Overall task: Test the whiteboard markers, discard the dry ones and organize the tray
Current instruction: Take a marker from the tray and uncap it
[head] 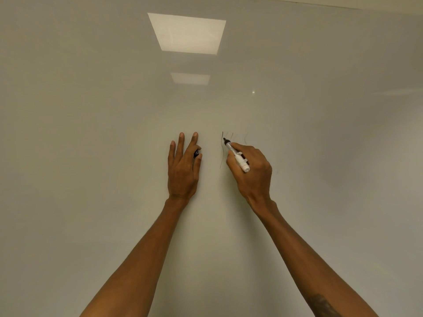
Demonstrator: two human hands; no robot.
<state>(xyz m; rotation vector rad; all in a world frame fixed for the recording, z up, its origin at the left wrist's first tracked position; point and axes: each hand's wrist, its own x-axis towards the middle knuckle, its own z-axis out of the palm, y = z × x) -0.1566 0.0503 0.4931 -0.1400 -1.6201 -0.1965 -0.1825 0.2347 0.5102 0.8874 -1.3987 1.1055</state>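
Observation:
My right hand (250, 172) grips a white-barrelled marker (238, 157) with a black tip, uncapped, its tip touching the whiteboard (114, 133). Thin, faint grey strokes (222, 147) run down the board beside the tip, with fainter ones to the right. My left hand (183, 168) rests flat against the board with fingers spread upward, and a small black cap (196, 153) is pinched between its thumb and forefinger. The tray is out of view.
The glossy whiteboard fills the whole view and reflects two ceiling light panels (186, 32). Its top edge (343, 6) shows at the upper right.

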